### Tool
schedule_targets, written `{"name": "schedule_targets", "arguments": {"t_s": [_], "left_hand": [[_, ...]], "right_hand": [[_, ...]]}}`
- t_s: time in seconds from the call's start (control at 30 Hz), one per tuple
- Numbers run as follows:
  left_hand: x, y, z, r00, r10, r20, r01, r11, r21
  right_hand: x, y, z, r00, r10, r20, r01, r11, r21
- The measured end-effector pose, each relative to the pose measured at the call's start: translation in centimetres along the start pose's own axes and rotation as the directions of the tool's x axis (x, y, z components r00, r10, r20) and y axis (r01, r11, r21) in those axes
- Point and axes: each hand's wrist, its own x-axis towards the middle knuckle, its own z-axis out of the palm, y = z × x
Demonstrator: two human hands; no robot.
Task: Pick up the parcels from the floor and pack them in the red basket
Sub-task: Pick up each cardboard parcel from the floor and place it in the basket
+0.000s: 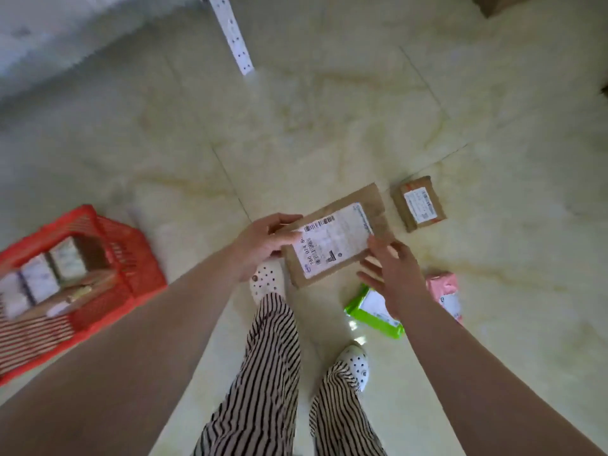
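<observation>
The red basket (pixel 125 255), already part filled, sits on the floor. Well right of it, the left hand (pixel 263 245) grips a brown parcel (pixel 335 238) lifted for packing; the right hand (pixel 391 274), fingers spread, steadies its edge. Farther right lie a small brown box (pixel 419 204), a green packet (pixel 371 311) and a pink packet (pixel 445 294).

The single head-worn wide-angle camera looked steeply down from standing height at the glossy cream marble-tiled floor (pixel 329 126), taking in the wearer's forearms, striped trousers and feet, with edges bowed by the lens; no second view overlapped.
</observation>
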Motion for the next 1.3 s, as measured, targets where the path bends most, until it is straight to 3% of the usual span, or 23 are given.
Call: {"name": "schedule_targets", "arguments": {"t_s": [0.13, 0.27, 0.37, 0.47, 0.6, 0.7, 0.87, 1.0, 1.3], "left_hand": [[-7.5, 0.4, -5.0, 0.999, 0.040, 0.008, -0.040, 0.995, -0.094], [-11.7, -3.8, -8.6, 0.983, 0.067, -0.171, -0.120, 0.939, -0.323], [-14.0, -9.4, -11.3, 0.974, 0.012, -0.226, -0.131, 0.845, -0.518], [-16.4, -15.0, -15.2, 0.973, -0.010, -0.233, -0.124, 0.822, -0.555], [-22.2, -22.8, -23.0, 0.919, -0.084, -0.385, -0.185, 0.770, -0.610], [-27.6, -28.1, -29.7, 0.847, -0.174, -0.503, -0.199, 0.773, -0.602], [-35.4, -34.9, -40.4, 0.712, -0.279, -0.644, -0.177, 0.817, -0.549], [-36.2, -38.0, -45.2, 0.630, -0.301, -0.715, -0.135, 0.865, -0.483], [-31.2, -40.2, -51.9, 0.506, -0.340, -0.793, 0.006, 0.920, -0.391]], "right_hand": [[-7.4, -1.7, 3.1, 0.987, -0.040, 0.156, 0.060, 0.990, -0.130], [-11.7, 1.0, 7.1, 0.983, -0.026, 0.181, 0.042, 0.995, -0.087], [-14.3, 5.0, 10.7, 0.991, -0.030, 0.130, 0.035, 0.999, -0.040], [-16.6, 10.0, 15.6, 0.994, -0.030, 0.107, 0.033, 0.999, -0.030], [-20.7, 18.5, 23.9, 0.989, 0.048, 0.139, -0.017, 0.976, -0.217], [-24.4, 24.5, 30.3, 0.983, 0.077, 0.169, 0.002, 0.905, -0.425], [-29.1, 33.1, 41.8, 0.950, 0.058, 0.308, 0.177, 0.711, -0.680], [-29.2, 36.6, 47.9, 0.924, 0.017, 0.383, 0.303, 0.579, -0.757], [-25.7, 39.8, 55.9, 0.906, -0.027, 0.422, 0.401, 0.374, -0.836]]}}
